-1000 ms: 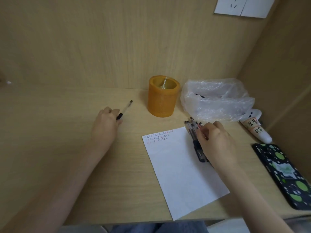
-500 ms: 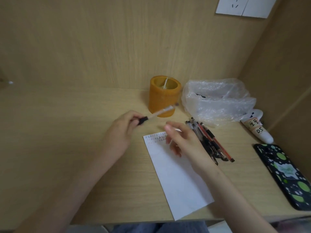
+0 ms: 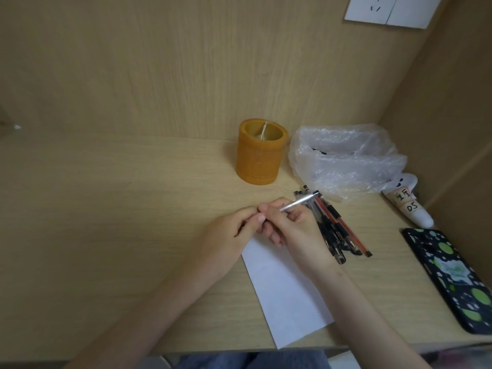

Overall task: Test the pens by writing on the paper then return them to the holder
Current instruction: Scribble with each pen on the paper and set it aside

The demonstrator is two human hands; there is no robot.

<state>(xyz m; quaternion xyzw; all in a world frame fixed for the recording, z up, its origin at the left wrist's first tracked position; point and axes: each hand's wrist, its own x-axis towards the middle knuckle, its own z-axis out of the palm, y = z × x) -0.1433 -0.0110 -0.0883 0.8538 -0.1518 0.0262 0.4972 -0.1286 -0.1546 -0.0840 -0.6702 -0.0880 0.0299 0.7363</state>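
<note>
My two hands meet over the top edge of the white paper (image 3: 287, 296). My right hand (image 3: 295, 230) grips the clear barrel of a pen (image 3: 298, 202), whose far end points up and right. My left hand (image 3: 226, 241) pinches the near end of that same pen, and the tip is hidden between the fingers. A pile of several black and red pens (image 3: 338, 230) lies on the desk just right of my right hand. The orange cylindrical holder (image 3: 259, 161) stands behind, with one thin pen (image 3: 263, 130) inside it.
A crumpled clear plastic bag (image 3: 346, 158) lies right of the holder. A white tube with a label (image 3: 407, 206) and a phone in a black-and-green case (image 3: 452, 275) lie at the desk's right side. Wooden walls close the back and right.
My left hand brought the pen from the left of the desk to above the paper. My right hand left the pile of pens and took hold of the pen's barrel.
</note>
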